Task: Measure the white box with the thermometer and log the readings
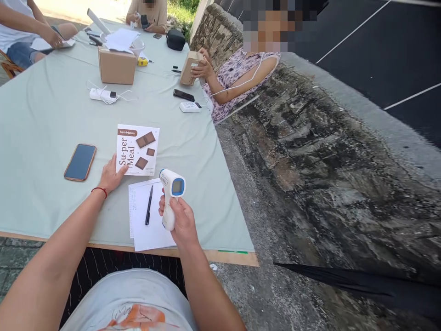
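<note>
My left hand [113, 174] grips the lower left edge of a white box [138, 149] printed "NutriMotion Su-per Meal" with brown squares, its thumb on the front. In my right hand [182, 218] is a white infrared thermometer [168, 211] with a blue-rimmed screen [178, 186] facing me. The fingers wrap round its handle, above the table's near edge. Below the box lie white paper sheets [140, 236], partly behind the thermometer, with a black pen [149, 205] on them. A smartphone [80, 162] in an orange-brown case lies left of my left hand.
A pale green cloth [41, 184] covers the table. Farther off are a cardboard box [117, 66], a white power bank [102, 95] with cables, a black phone [183, 95] and a black case [175, 40]. A person at right holds a small carton [191, 68]; two others sit beyond. A stone wall [310, 151] runs along the right.
</note>
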Demonstrator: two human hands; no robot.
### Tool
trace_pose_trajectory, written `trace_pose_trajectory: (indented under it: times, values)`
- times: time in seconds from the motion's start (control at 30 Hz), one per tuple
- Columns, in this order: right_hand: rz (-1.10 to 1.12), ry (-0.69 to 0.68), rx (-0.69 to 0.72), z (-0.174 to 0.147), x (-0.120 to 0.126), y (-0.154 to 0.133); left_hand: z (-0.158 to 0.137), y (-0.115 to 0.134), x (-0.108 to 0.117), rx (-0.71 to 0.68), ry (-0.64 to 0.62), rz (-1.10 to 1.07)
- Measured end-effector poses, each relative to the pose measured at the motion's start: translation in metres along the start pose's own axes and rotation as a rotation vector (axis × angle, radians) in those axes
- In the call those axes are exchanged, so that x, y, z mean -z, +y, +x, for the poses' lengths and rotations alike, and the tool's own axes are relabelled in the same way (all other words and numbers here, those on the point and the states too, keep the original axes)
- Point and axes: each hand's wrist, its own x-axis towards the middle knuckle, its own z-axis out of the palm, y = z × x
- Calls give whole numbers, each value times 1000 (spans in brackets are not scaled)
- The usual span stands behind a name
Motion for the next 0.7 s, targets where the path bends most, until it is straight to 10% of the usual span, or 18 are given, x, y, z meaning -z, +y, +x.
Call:
trace_pose_trajectory:
  times: [0.33,0.53,0.7]
  values:
    - [-101,19,48,2,10,4,0,0,1,6,-4,-1]
    - [-759,311,188,41,65,32,-1,0,-2,-16,4,-20]
    - [-1192,285,111,59,101,51,-2,0,-5,-12,-5,-9]
